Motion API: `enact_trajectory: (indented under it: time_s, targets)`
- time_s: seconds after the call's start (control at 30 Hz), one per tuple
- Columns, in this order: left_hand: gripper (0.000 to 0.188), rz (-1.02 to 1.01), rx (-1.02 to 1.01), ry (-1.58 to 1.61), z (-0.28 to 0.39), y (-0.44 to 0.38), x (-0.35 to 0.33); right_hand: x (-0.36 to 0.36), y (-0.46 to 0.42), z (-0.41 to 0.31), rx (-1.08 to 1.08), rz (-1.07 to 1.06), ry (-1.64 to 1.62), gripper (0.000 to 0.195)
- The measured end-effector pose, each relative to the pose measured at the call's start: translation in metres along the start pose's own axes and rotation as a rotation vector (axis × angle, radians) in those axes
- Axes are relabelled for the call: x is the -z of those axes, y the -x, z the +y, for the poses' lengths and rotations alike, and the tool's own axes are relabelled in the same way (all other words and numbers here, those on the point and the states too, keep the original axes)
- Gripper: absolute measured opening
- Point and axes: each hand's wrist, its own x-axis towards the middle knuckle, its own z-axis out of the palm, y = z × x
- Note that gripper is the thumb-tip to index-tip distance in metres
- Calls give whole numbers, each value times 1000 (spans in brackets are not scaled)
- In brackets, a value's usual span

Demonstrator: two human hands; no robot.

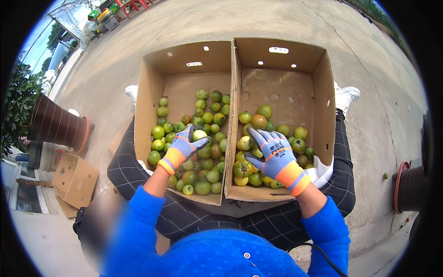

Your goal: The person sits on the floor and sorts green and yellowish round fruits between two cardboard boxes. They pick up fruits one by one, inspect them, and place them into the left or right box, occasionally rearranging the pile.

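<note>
Two open cardboard boxes stand side by side across my thighs, the left box (148, 76) and the right box (322, 79), each with green and reddish tomatoes inside. My left hand (187, 142), in a blue and orange knit work glove with dark fingers, is over the left box, with thumb and fingers around a pale green tomato (199, 135). Over the right box, my right hand (271, 152) wears a matching glove. Its thumb and fingers are spread above yellowish-green tomatoes (244, 143); whether it grips one I cannot tell. A ribbed green tomato (242, 168) lies below its thumb.
White cloth or paper (320, 172) lies at the right box's near corner. Brown plant pots (59, 121) stand to both sides. Another cardboard box (74, 180) is at the left, and a loose tomato (386, 176) lies on the concrete floor at the right.
</note>
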Motion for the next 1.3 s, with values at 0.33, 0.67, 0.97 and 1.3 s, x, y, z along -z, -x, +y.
enact_trajectory:
  time_s: [0.33, 0.67, 0.97, 1.3]
  targets:
    - [56, -56, -214, 688, 81, 19, -14, 18, -3, -18, 70, 107, -10, 70]
    - [74, -137, 59, -992, -22, -19, -65, -2, -4, -1, -24, 30, 64, 59]
    - [45, 74, -399, 510, 71, 36, -42, 7, -3, -27, 144, 68, -308, 72]
    - [72, -16, -53, -634, -9, -19, -46, 21, -4, 13, -409, -163, 305, 72]
